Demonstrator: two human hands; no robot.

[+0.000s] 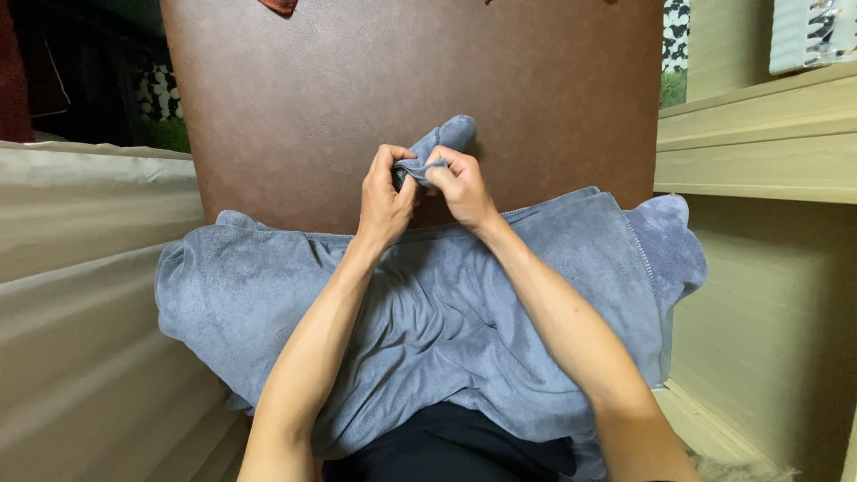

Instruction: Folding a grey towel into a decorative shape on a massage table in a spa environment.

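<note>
A large blue-grey towel (446, 321) lies spread over my lap and the near edge of a brown leather-like surface (357, 98). A smaller piece of the same blue-grey cloth (449, 134) sticks up above my fingers. My left hand (386, 195) and my right hand (457, 183) are side by side, both pinching that small cloth between thumb and fingers. Whether the small cloth is a corner of the big towel or a separate piece, I cannot tell.
Beige padded panels (80, 295) run along the left. Pale wooden shelving (759, 134) stands at the right, with a ribbed white object (812, 31) on top. Dark clothing (446, 446) shows below the towel between my forearms.
</note>
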